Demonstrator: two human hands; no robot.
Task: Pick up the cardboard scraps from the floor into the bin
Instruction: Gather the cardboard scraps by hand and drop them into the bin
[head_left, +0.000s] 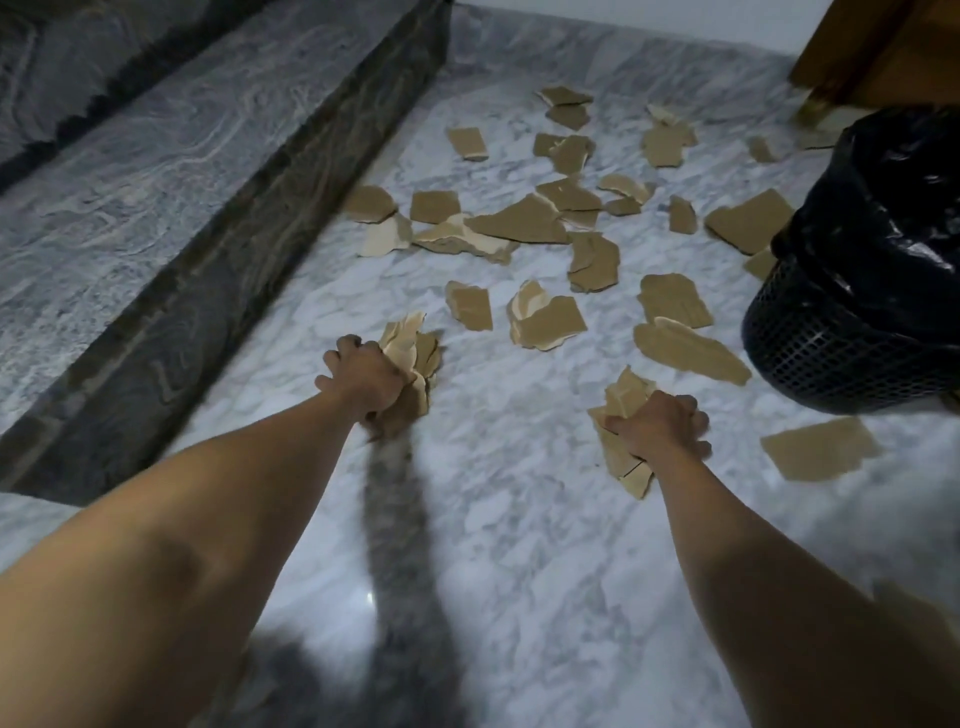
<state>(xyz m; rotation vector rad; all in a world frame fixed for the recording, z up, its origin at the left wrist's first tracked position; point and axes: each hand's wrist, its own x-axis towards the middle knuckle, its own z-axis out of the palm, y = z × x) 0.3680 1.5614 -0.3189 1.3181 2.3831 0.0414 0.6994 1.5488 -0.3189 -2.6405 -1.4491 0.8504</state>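
While each fist grips a wad of cardboard scraps, the left hand (363, 382) and right hand (662, 428) hang over the marble floor (493, 545); loose scraps (519, 221) lie beyond them, the bin (862, 291) right of the right hand.

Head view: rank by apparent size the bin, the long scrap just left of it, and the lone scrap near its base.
1. bin, clearly largest, though cut off by the frame edge.
2-3. long scrap and lone scrap look about equal; the lone one lies nearer the camera, so unranked.

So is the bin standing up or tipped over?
Standing up, as far as shows: the bin rests base-down on the floor, its black bag's mouth facing up.
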